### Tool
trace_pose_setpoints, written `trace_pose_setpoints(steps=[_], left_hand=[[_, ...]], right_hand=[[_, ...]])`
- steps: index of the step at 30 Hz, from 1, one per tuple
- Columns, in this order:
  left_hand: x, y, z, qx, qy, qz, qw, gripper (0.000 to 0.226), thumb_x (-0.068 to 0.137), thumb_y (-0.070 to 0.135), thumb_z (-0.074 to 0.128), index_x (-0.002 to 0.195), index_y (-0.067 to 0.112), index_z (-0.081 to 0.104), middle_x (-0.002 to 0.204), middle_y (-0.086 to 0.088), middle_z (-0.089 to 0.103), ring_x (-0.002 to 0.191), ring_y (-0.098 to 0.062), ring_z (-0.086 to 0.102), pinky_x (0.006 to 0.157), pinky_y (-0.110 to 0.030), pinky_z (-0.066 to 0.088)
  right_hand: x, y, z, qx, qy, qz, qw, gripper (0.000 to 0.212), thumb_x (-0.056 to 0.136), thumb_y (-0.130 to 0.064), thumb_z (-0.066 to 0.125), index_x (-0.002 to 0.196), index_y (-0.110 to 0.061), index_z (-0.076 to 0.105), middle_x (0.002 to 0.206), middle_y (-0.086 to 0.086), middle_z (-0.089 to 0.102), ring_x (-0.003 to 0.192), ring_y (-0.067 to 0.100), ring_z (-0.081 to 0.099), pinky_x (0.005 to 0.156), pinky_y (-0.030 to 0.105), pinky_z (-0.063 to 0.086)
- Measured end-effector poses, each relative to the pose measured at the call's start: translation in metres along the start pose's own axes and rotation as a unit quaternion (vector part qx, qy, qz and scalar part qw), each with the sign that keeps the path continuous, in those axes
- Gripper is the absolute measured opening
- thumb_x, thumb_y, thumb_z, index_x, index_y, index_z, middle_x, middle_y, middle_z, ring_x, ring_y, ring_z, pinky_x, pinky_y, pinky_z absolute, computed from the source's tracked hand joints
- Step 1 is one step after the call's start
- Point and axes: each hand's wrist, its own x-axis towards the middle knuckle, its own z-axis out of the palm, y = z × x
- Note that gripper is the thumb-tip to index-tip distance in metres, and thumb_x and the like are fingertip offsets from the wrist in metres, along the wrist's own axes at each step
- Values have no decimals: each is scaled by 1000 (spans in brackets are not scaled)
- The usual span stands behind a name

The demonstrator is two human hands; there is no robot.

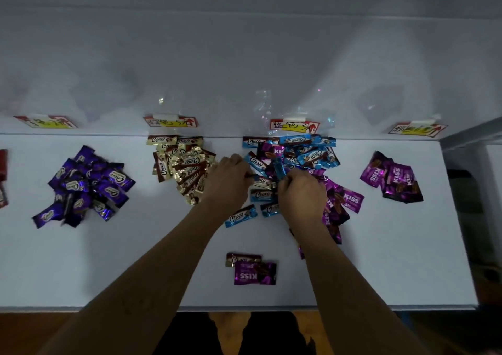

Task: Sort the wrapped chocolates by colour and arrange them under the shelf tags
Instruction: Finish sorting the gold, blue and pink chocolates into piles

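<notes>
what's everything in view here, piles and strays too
table: one, white, under everything
shelf tags: four, red and yellow, back edge
purple pile: many, dark purple, below the first tag
gold pile: many, gold and brown, under the second tag
blue pile: many, blue with magenta mixed in, under the third tag
magenta pile: several, magenta, under the fourth tag
stray chocolates: two, brown and magenta, front edge
red wrappers: cut off, far left edge
left hand: at the blue pile, grip unclear
right hand: pinches a blue chocolate
</notes>
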Motion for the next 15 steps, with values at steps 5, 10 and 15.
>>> trace_pose_setpoints(steps=[5, 10, 15], left_hand=[[10, 10, 9, 10, -41, 40, 998, 18, 94, 26, 55, 108, 18, 63, 156, 3, 28, 145, -17, 18, 108, -43, 26], [-8, 24, 18, 20, -33, 31, 999, 20, 94, 26, 53, 111, 20, 62, 144, 2, 46, 133, -18, 35, 99, -36, 32], [-30, 26, 22, -7, -1, 36, 999, 21, 91, 32, 58, 105, 19, 65, 111, 0, 61, 106, -22, 51, 84, -34, 33]], right_hand=[[-11, 25, -14, -1, -16, 25, 1000, 24, 95, -26, 51, 104, -9, 66, 99, 7, 64, 92, 25, 57, 81, 38, 48], [-13, 34, -25, 5, -37, 0, 999, 26, 92, -29, 54, 104, -11, 68, 105, 6, 60, 97, 23, 54, 82, 37, 49], [24, 21, -36, -25, -29, -160, 986, 25, 91, -29, 54, 106, -14, 67, 149, 8, 38, 140, 28, 26, 114, 47, 19]])
